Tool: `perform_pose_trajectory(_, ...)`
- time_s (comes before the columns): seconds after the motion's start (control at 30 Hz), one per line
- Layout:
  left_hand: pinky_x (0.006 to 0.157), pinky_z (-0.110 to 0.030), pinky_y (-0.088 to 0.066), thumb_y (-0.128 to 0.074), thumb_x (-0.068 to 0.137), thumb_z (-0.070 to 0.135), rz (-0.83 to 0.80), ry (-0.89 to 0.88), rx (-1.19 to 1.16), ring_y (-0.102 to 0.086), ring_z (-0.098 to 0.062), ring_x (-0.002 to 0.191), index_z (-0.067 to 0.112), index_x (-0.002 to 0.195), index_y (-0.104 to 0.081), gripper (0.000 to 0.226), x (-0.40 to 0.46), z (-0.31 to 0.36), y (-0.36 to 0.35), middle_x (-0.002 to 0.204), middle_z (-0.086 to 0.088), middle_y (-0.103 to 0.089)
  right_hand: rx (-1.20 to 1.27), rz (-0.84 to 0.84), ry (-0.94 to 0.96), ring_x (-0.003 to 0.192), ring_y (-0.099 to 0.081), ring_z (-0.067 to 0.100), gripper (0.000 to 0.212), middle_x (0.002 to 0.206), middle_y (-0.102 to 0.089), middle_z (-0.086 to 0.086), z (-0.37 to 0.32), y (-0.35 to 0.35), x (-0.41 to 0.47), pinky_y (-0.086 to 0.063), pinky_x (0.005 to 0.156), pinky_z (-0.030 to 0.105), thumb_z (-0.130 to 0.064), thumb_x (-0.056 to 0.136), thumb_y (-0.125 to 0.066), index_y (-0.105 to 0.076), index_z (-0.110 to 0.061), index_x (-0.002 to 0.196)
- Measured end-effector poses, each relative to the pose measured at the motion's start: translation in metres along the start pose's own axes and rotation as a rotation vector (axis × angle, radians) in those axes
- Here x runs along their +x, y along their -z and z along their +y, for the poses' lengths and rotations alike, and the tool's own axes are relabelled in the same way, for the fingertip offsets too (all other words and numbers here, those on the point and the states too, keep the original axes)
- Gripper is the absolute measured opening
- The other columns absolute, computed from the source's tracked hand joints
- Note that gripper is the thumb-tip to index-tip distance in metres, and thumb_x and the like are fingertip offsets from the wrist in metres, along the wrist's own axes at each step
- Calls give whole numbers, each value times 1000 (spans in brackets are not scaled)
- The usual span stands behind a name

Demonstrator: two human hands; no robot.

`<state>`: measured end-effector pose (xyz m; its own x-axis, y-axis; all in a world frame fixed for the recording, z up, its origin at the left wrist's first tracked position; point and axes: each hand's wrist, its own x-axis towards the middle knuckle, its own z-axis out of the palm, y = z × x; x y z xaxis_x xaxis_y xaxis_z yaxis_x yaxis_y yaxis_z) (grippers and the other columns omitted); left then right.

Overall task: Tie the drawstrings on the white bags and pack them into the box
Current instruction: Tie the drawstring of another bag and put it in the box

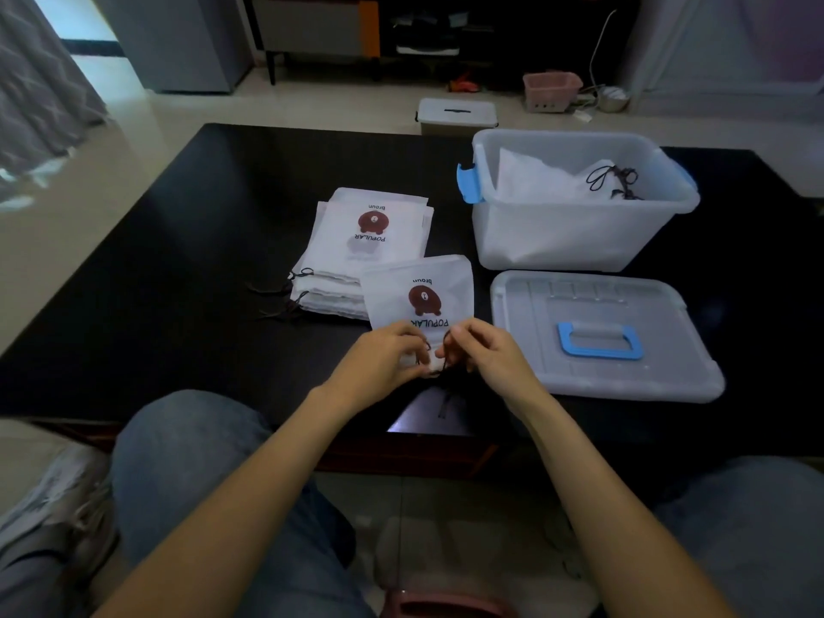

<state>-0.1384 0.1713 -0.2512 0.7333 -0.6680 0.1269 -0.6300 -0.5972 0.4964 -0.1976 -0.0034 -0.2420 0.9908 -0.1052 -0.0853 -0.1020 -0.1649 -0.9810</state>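
A white drawstring bag (419, 296) with a brown bear print lies flat on the black table (178, 260), its mouth end toward the person, overlapping the near corner of a stack of matching bags (365, 243). Both hands meet at that mouth: the left hand (379, 363) pinches the gathered fabric and dark cord (439, 354), and the right hand (481, 350) has its fingers curled on the cord's other strand — apparently mid-knot, though the knot itself is hidden between the fingers.

The bag looks thin, soft and nearly weightless; it will likely crumple and slide on the glossy tabletop rather than resist a pull, so the tension has to come from one hand working against the other. The cord is thin and probably best held close to the gathered neck. Once tied, lifting by that neck seems safest.

The translucent storage box (579, 243) with blue latches stands open to the right and further back, already holding a few tied bags (544, 180); its lid (602, 336) lies just in front of it.
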Motion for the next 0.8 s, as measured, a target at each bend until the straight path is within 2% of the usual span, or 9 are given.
perform_pose_trajectory(0.07,77,-34,-51,-74,78,30,15,-86,147,-57,-20,101,15,83,-71,16,2,3,2,110,-1,-62,-225,24,81,74,-60,6,20,77,-69,-3,1,2,0,-47,71,21,-21,96,-53,-63,-14,80)
perform_pose_trajectory(0.13,74,-33,-50,-76,75,31,28,-134,254,-57,-22,98,13,75,-70,19,2,3,4,106,-3,-63,-520,37,198,81,-51,6,16,78,-64,-9,0,1,1,-40,70,19,-26,93,-56,-65,-20,81)
perform_pose_trajectory(0.2,76,-35,-49,-71,77,35,8,-146,288,-58,-23,97,13,73,-69,22,2,1,4,105,-3,-64,-620,11,268,83,-46,6,12,79,-61,-11,-2,-1,4,-36,69,16,-27,92,-58,-67,-21,87)
perform_pose_trajectory(0.27,81,-35,-47,-53,83,45,-41,-143,297,-56,-21,102,16,81,-68,32,0,-3,4,110,0,-63,-606,-11,235,79,-51,7,13,81,-66,-7,0,-3,9,-40,70,21,-26,92,-59,-70,-19,90)
perform_pose_trajectory(0.33,85,-36,-45,-44,83,48,-91,-141,291,-54,-20,105,19,87,-66,37,-2,-7,6,110,2,-61,-558,26,138,75,-56,9,14,82,-69,-4,4,-4,13,-43,71,25,-25,91,-60,-72,-17,88)
perform_pose_trajectory(0.47,86,-32,-38,-32,79,49,-132,-156,331,-54,-19,100,20,87,-61,42,-2,-5,7,98,3,-60,-570,84,34,73,-55,8,17,76,-64,-8,9,-8,13,-36,67,23,-27,91,-61,-74,-17,86)
perform_pose_trajectory(0.53,87,-30,-34,-32,84,49,-150,-130,352,-53,-17,96,20,89,-57,39,2,0,6,93,4,-60,-572,101,9,75,-56,10,19,79,-66,-6,12,-9,10,-38,67,24,-28,91,-60,-74,-16,90)
perform_pose_trajectory(0.63,90,-31,-33,-39,94,42,-167,-111,408,-51,-17,99,21,97,-54,26,7,5,9,96,4,-63,-528,121,-6,82,-63,15,19,87,-72,-1,16,-8,6,-48,74,32,-29,92,-59,-73,-18,90)
perform_pose_trajectory(0.8,93,-31,-30,-39,95,48,-256,-137,556,-49,-19,104,20,102,-57,33,9,2,16,104,2,-62,-528,154,22,80,-63,14,18,83,-72,-3,20,-10,4,-48,73,32,-29,91,-59,-73,-20,85)
